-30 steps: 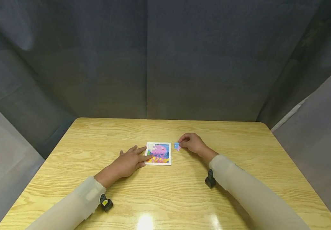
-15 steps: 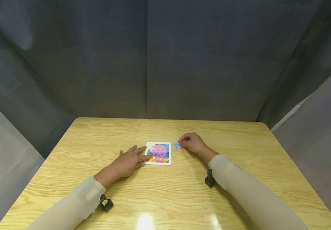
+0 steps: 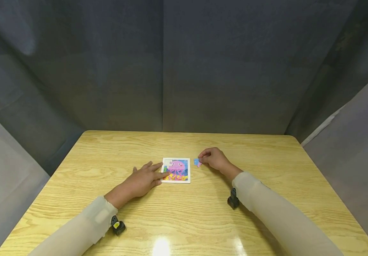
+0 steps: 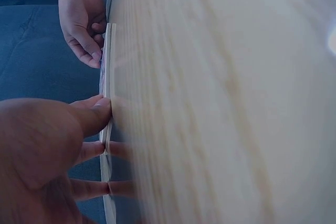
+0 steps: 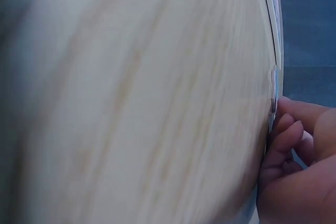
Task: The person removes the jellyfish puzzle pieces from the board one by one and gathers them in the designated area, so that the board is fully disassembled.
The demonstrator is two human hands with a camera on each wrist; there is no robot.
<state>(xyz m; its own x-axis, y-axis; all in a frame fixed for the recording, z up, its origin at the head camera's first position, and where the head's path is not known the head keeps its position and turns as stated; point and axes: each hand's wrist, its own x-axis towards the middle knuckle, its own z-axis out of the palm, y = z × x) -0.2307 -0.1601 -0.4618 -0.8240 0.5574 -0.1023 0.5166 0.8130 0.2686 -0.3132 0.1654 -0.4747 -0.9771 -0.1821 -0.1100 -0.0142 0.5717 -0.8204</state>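
A white-framed jigsaw puzzle (image 3: 178, 165) of a pink jellyfish lies flat on the table, with a pale unfilled patch at its upper left. My left hand (image 3: 143, 180) rests at its left side, fingers spread and fairly straight, one reaching over the picture. In the left wrist view the thumb (image 4: 97, 116) touches the puzzle's edge. Just right of the frame is a small blue and pink puzzle piece (image 3: 197, 162). My right hand (image 3: 215, 159) pinches that piece by its right side, between thumb and fingertips. Seen edge-on in the right wrist view, the piece (image 5: 274, 85) is partly hidden.
The wood-grain table (image 3: 177, 217) reaches out on every side of the puzzle. Behind its far edge hangs a dark curtain (image 3: 222, 71), and paler cloth (image 3: 356, 153) hangs at the right. Each wrist wears a small black camera (image 3: 233, 199).
The puzzle piece has turned or tilted slightly in my right hand's fingers, its pink tab now showing less. My left hand and the puzzle stay put.
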